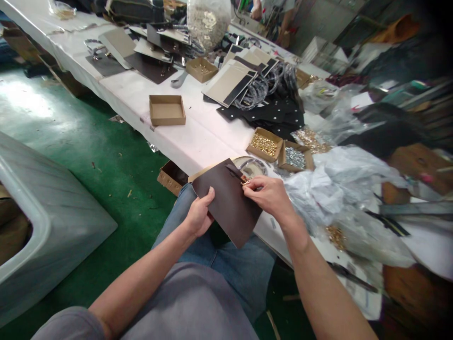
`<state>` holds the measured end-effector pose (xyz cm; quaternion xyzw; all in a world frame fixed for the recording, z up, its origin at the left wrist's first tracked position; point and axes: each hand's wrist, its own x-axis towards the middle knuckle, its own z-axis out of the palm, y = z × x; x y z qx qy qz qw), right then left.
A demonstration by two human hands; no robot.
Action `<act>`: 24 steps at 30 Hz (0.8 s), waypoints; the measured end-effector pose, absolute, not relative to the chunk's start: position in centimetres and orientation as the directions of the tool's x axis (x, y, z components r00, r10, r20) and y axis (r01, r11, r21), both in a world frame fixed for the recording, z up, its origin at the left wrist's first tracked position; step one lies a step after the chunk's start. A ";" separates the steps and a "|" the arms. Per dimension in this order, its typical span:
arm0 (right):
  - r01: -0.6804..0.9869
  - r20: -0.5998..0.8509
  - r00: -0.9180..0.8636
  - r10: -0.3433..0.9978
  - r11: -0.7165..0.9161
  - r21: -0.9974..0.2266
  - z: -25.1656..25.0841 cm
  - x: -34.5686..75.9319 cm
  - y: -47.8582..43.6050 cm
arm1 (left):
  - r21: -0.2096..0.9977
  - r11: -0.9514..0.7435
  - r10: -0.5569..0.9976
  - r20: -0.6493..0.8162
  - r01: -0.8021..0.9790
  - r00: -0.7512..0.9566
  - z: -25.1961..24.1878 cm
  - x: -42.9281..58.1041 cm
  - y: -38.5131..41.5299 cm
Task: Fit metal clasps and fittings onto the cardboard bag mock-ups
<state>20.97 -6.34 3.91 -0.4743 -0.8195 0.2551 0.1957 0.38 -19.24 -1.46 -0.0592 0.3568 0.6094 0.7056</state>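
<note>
My left hand (200,215) grips the left side of a dark brown flat panel (228,200), thumb on top and fingers underneath. The panel is tilted over my lap at the table's edge. My right hand (264,191) is closed in a pinch at the panel's upper right part, by a short dark strap (235,174). Between its fingertips is a small gold-coloured metal piece (245,182), too small to name exactly. Just beyond the panel lie a box of gold-coloured studs (264,144) and a box of silver-coloured hardware (294,157).
An empty cardboard box (167,110) stands on the white-covered table (208,141). Stacked panels (230,82) and clear plastic bags (318,174) lie farther back and right. A large grey bin (71,217) stands on the green floor at left. Another person's hand (256,9) shows at the top.
</note>
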 end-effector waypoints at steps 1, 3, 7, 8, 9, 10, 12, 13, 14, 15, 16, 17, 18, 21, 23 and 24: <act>0.681 0.073 -0.471 0.879 0.415 -0.603 3.9 21.0 -6.3 | 0.354 0.247 0.819 -0.574 -0.902 -0.001 -1.5 0.4 -19.2; 0.687 0.063 -0.470 0.881 0.409 -0.601 3.9 21.0 -6.2 | 0.355 0.247 0.822 -0.569 -0.902 0.000 -1.6 0.3 -19.2; 0.689 0.062 -0.460 0.886 0.399 -0.605 3.8 21.0 -6.2 | 0.353 0.259 0.821 -0.571 -0.899 0.013 -1.8 0.1 -19.1; 0.692 0.062 -0.453 0.889 0.395 -0.605 3.7 20.9 -6.2 | 0.355 0.261 0.820 -0.573 -0.898 0.012 -1.9 0.0 -19.1; 0.695 0.061 -0.446 0.893 0.389 -0.604 3.7 20.9 -6.2 | 0.357 0.263 0.820 -0.573 -0.897 0.012 -2.0 0.0 -19.1; 0.699 0.058 -0.439 0.896 0.382 -0.604 3.7 20.9 -6.2 | 0.359 0.264 0.821 -0.571 -0.895 0.014 -2.1 -0.1 -19.1; 0.703 0.046 -0.437 0.898 0.373 -0.605 3.7 20.8 -6.2 | 0.361 0.265 0.829 -0.559 -0.894 0.020 -2.4 -0.3 -19.2; 0.705 0.041 -0.438 0.898 0.372 -0.604 3.7 20.7 -6.3 | 0.361 0.265 0.833 -0.553 -0.894 0.023 -2.5 -0.3 -19.2; 0.706 0.039 -0.438 0.898 0.371 -0.603 3.7 20.7 -6.3 | 0.361 0.262 0.836 -0.548 -0.895 0.024 -2.5 -0.4 -19.2; 0.708 0.039 -0.437 0.899 0.370 -0.602 3.7 20.6 -6.3 | 0.362 0.260 0.839 -0.544 -0.895 0.024 -2.6 -0.4 -19.3; 0.712 0.042 -0.433 0.900 0.370 -0.597 3.8 20.6 -6.3 | 0.363 0.259 0.840 -0.542 -0.895 0.024 -2.6 -0.4 -19.3; 0.718 0.046 -0.428 0.903 0.370 -0.590 3.8 20.5 -6.3 | 0.364 0.259 0.841 -0.540 -0.895 0.024 -2.6 -0.5 -19.3; 0.725 0.050 -0.425 0.904 0.372 -0.580 3.8 20.4 -6.4 | 0.365 0.258 0.843 -0.537 -0.894 0.024 -2.6 -0.5 -19.3; 0.751 0.068 -0.446 0.892 0.415 -0.514 3.8 20.1 -6.7 | 0.367 0.254 0.845 -0.534 -0.895 0.021 -2.4 -0.5 -19.3; 0.780 0.084 -0.470 0.878 0.458 -0.427 3.9 19.7 -7.2 | 0.370 0.253 0.839 -0.544 -0.894 0.012 -2.2 -0.5 -19.3; 0.799 0.089 -0.480 0.873 0.477 -0.367 3.9 19.4 -7.5 | 0.374 0.254 0.836 -0.548 -0.892 0.008 -2.0 -0.5 -19.3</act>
